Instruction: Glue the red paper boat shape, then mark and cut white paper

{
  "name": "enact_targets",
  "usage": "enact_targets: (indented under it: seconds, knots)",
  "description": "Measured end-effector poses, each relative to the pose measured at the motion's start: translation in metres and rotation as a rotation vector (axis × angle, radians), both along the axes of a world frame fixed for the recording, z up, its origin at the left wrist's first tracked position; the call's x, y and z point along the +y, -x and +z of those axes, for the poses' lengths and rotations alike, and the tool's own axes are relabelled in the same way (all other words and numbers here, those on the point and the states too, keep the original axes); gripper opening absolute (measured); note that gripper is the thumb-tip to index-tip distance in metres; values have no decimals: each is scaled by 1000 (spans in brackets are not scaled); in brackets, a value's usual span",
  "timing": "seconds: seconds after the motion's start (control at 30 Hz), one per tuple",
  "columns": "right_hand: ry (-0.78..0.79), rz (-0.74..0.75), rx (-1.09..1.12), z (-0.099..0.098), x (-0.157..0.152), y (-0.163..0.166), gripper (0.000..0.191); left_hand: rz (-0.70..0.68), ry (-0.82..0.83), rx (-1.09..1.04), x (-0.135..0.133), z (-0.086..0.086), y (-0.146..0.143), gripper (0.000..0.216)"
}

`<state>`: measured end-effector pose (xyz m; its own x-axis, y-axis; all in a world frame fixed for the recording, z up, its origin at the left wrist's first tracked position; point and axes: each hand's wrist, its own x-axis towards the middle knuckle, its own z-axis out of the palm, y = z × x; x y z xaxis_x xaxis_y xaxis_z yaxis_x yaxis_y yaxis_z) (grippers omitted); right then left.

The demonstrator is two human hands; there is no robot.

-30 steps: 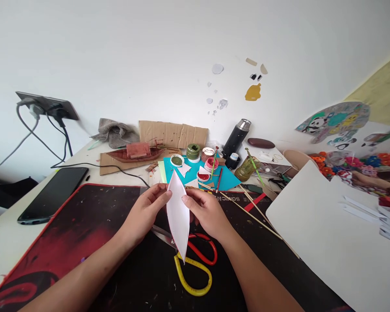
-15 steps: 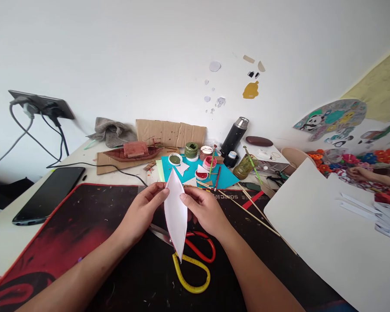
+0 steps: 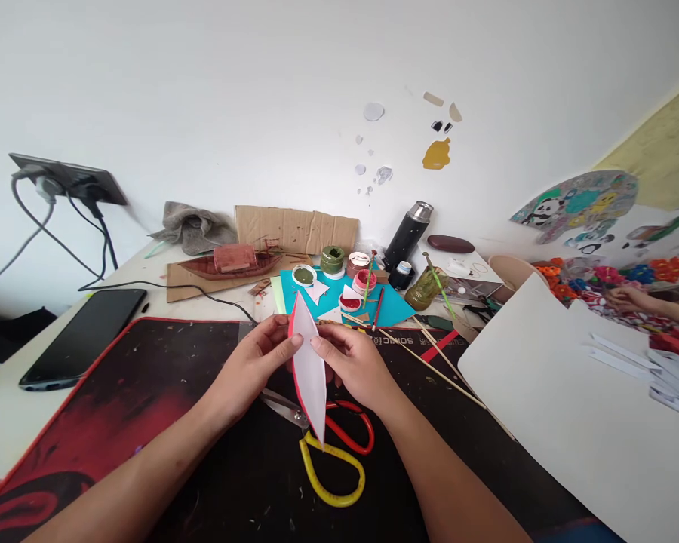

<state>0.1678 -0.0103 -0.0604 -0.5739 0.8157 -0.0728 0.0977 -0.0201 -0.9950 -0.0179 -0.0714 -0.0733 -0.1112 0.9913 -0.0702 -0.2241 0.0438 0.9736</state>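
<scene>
Paper (image 3: pixel 312 385) turned, red edge (image 3: pixel 295 381) showing; left fingers (image 3: pixel 287 348), right fingers (image 3: pixel 324 350) pinching it, scissors (image 3: pixel 297 417) part-covered

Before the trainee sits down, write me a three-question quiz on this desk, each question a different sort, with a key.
1. Multiple choice: what do the left hand and right hand hold between them?
A) a black smartphone
B) a white, pointed paper piece with a red edge
C) a grey cloth

2. True or false: the metal scissors with one red and one yellow handle are in the right hand's grip.

3. Fill in: the small round pot of dark red paint stands on a sheet coloured ____.

Key:
1. B
2. False; they lie on the black-and-red desk mat.
3. Blue
</scene>
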Motion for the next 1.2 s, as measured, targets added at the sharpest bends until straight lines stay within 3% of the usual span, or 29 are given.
enact_targets:
  seconds: [0.2,0.3,0.53,1.2]
  knots:
    - [-9,-9,-6,-1,2,-1,42,-100,-13,20,-1,2,-1,61]
    - [0,-21,-1,-1,3,-2,46,-108,2,29,0,2,2,56]
    - [8,-22,12,-2,4,-2,46,-79,-10,115,1,2,8,47]
    - [16,13,-20,1,4,-2,49,-46,19,174,0,6,8,58]
